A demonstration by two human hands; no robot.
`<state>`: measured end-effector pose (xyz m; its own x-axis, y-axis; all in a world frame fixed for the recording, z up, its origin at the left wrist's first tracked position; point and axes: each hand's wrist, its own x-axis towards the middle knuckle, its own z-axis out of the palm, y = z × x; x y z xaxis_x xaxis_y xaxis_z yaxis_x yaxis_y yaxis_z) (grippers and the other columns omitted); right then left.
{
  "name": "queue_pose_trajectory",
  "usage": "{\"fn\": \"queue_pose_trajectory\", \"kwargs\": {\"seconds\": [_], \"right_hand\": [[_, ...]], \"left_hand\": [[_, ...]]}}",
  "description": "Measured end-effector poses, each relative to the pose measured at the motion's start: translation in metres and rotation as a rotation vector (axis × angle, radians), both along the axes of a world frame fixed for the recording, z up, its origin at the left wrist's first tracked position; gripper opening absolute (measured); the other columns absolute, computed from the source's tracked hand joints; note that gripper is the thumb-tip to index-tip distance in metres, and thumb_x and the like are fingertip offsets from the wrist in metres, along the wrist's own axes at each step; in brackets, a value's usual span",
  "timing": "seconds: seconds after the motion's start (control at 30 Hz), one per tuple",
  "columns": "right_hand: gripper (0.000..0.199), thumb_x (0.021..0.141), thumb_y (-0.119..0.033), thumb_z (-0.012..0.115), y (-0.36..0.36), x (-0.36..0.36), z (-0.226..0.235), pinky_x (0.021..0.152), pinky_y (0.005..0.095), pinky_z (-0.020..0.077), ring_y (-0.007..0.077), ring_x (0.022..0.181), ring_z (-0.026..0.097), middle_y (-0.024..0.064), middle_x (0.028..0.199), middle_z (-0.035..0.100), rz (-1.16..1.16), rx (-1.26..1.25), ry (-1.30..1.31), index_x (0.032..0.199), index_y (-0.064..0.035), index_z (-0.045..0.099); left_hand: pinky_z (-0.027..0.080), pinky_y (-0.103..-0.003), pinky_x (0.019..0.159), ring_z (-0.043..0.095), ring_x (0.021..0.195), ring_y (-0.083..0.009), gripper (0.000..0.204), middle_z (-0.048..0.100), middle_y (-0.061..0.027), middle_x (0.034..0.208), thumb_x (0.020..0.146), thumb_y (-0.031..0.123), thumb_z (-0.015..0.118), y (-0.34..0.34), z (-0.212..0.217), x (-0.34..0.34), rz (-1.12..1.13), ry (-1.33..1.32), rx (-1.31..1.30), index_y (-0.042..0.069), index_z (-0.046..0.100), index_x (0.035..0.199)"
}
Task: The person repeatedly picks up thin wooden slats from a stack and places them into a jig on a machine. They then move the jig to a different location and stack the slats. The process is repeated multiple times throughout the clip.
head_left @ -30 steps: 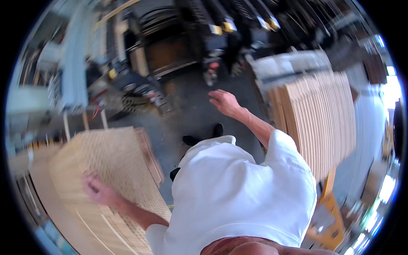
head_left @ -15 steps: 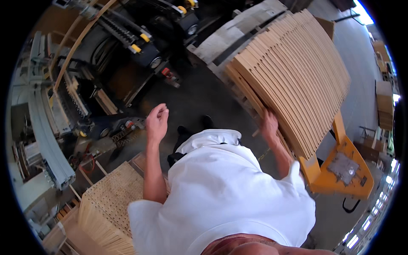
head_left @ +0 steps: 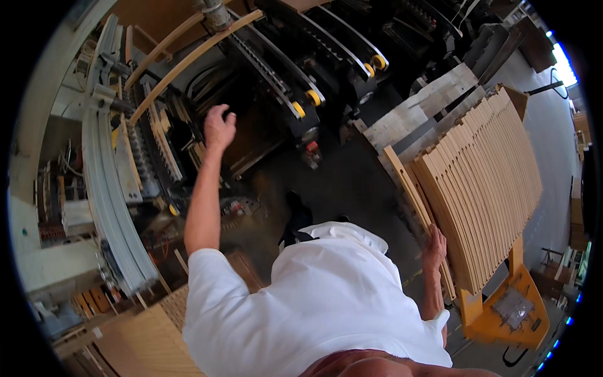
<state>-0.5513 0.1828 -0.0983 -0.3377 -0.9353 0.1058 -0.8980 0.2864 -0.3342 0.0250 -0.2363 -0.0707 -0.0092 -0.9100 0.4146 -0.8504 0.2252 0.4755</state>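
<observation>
My right hand [head_left: 434, 249] is closed around a long, slightly curved wooden slat [head_left: 411, 196]. The slat stands on edge beside a big stack of curved slats [head_left: 480, 185] with holes near their ends, and a narrow dark gap shows between them. My left hand [head_left: 220, 128] is raised and stretched forward, holding nothing. Its fingers are loosely bent and apart. Nearest to it is a curved wooden strip [head_left: 188, 56] set in the machine on the left.
The stack rests on a yellow pallet jack [head_left: 512, 305] at right. Ahead stand dark machine arms with yellow rollers [head_left: 313, 97]. A curved grey metal rail [head_left: 113, 207] runs along the left. Another pile of wooden pieces [head_left: 163, 323] lies at lower left.
My left hand has reached forward toward the machine. The slat at my right hand now stands farther from the stack. The view has shifted, showing more of the machines ahead.
</observation>
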Motion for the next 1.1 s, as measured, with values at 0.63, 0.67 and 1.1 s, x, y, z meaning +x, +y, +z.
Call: {"fn": "queue_pose_trajectory", "kwargs": {"seconds": [0.63,0.67,1.1], "right_hand": [[0.038,0.081,0.002,0.064,-0.316,0.236,0.198,0.085,0.0412,0.0512,0.0337,0.098,0.061,0.0136,0.113,0.065,0.626,-0.143,-0.064,0.118,-0.0062,0.063],[0.038,0.081,0.002,0.064,-0.340,0.244,0.198,0.085,0.0413,0.0513,0.0338,0.098,0.061,0.0134,0.113,0.066,0.695,-0.166,-0.046,0.118,-0.0065,0.063],[0.038,0.086,-0.007,0.058,-0.615,0.498,0.099,0.087,0.0452,0.0492,0.0355,0.102,0.061,0.0114,0.112,0.067,1.395,-0.283,-0.119,0.123,-0.0136,0.063]], "left_hand": [[0.046,-0.053,0.082,0.061,0.096,-0.0369,0.029,0.062,-0.0150,0.102,0.085,0.029,0.072,-0.145,0.024,0.090,0.097,-0.238,0.137,0.013,0.060,0.105],[0.047,-0.052,0.080,0.062,0.094,-0.0366,0.029,0.062,-0.0150,0.101,0.085,0.029,0.071,-0.118,0.024,0.074,0.048,-0.203,0.134,0.013,0.061,0.106],[0.050,-0.049,0.081,0.064,0.097,-0.0356,0.026,0.068,-0.0125,0.098,0.082,0.027,0.072,0.126,0.043,-0.049,-0.091,0.020,0.672,0.011,0.064,0.102]]}}
